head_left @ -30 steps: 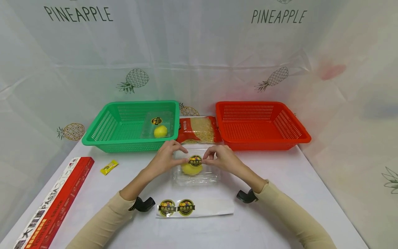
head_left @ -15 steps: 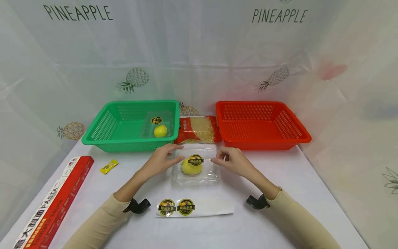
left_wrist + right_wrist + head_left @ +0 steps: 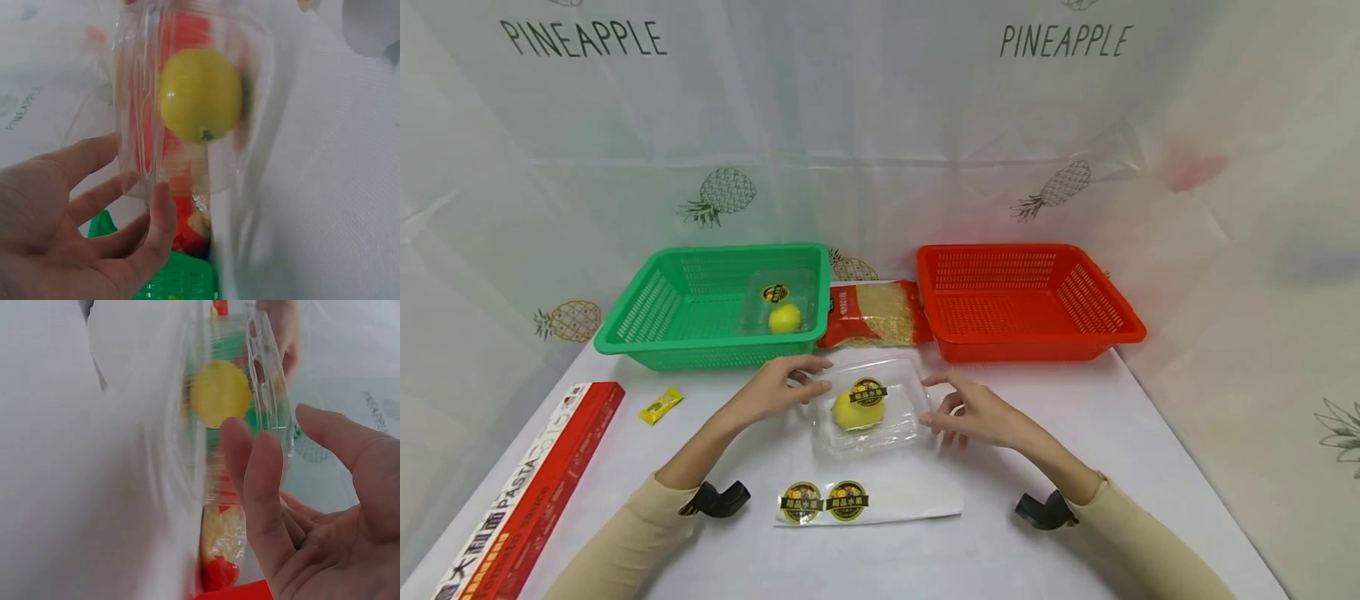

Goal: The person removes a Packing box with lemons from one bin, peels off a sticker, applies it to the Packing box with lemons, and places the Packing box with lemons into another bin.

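A clear plastic fruit box (image 3: 901, 400) with a yellow lemon (image 3: 854, 416) inside sits mid-table, turned slightly askew. A round black-and-gold sticker (image 3: 868, 392) is on its lid. My left hand (image 3: 772, 389) grips the box's left edge between thumb and fingers, as the left wrist view shows closely. On the right side, my right hand (image 3: 979, 414) has its fingers spread and loosely bent around the box's right edge; the right wrist view shows no grip. Nearer me lies a white backing strip (image 3: 913, 502) bearing two more stickers (image 3: 824, 502).
At the back left a green basket (image 3: 711, 354) holds another clear box (image 3: 756, 312) with a lemon. A red basket (image 3: 1037, 337) stands back right, with a red-and-clear food packet (image 3: 880, 314) between them. A yellow sachet (image 3: 662, 406) and a long pasta box (image 3: 535, 492) lie left.
Both hands have left the sticker, which stays on the lid, and moved outward to the box's sides. The box has turned slightly and shifted a little.
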Demonstrator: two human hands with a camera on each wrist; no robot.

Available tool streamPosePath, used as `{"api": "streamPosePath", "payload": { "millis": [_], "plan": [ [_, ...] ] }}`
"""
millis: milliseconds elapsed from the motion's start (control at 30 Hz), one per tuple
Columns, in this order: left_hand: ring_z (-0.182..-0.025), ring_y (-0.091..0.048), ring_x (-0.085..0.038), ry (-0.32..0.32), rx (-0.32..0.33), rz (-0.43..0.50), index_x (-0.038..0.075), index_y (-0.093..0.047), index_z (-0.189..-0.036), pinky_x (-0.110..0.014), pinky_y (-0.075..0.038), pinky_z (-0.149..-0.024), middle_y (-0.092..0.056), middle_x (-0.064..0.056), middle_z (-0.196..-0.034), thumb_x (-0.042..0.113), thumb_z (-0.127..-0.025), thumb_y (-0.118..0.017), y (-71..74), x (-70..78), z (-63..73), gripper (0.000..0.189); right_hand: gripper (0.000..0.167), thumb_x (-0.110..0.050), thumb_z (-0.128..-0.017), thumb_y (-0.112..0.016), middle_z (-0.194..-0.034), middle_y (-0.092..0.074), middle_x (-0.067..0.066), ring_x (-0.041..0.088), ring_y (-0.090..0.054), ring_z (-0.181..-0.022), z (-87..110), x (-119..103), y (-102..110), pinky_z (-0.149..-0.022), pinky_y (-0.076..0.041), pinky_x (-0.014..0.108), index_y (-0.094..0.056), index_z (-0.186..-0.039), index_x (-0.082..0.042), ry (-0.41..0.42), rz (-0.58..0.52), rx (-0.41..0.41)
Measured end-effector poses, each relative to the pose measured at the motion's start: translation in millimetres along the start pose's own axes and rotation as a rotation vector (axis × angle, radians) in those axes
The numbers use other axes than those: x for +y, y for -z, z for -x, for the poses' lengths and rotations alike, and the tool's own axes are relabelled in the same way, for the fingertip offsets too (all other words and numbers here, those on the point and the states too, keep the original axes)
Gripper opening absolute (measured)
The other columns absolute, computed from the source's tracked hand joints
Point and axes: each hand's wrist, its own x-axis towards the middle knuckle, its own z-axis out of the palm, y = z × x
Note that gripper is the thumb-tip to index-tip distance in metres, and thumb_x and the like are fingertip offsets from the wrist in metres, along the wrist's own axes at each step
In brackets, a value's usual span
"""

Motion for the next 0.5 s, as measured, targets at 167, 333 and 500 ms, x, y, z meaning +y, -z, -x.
{"api": "streamPosePath", "payload": {
  "millis": [167,333,500],
  "plan": [
    [-0.08,-0.068,-0.028,0.064,-0.055,0.092,0.011,-0.064,-0.128,-0.04,-0.058,-0.068,-0.071,-0.012,-0.112,0.033,-0.093,-0.068,4.5,0.4,2.9,0.042,0.063,-0.024,-0.089,-0.074,-0.086,-0.065,0.026,0.036,-0.071,-0.067,-7.7,-2,1,-0.057,-0.059,0.043,-0.042,-0.14,-0.004,0.014,-0.054,0.05],
    [-0.067,-0.063,-0.028,0.105,-0.086,0.169,0.018,-0.063,-0.131,-0.042,-0.054,-0.064,-0.069,-0.009,-0.104,0.035,-0.091,-0.069,6.9,2.9,4.8,0.044,0.06,-0.021,-0.089,-0.073,-0.089,-0.059,0.025,0.031,-0.072,-0.069,-15.2,-4,6,-0.065,-0.061,0.045,-0.045,-0.14,-0.003,-0.007,-0.16,0.092],
    [-0.066,-0.063,-0.029,0.117,-0.113,0.268,0.019,-0.057,-0.137,-0.033,-0.056,-0.06,-0.063,-0.02,-0.105,0.032,-0.092,-0.069,7.3,3.3,7.5,0.048,0.056,-0.019,-0.091,-0.07,-0.097,-0.056,0.025,0.027,-0.074,-0.075,-23.5,-7,9,-0.074,-0.058,0.052,-0.045,-0.138,0.0,-0.014,-0.275,0.151]
  ]
}}
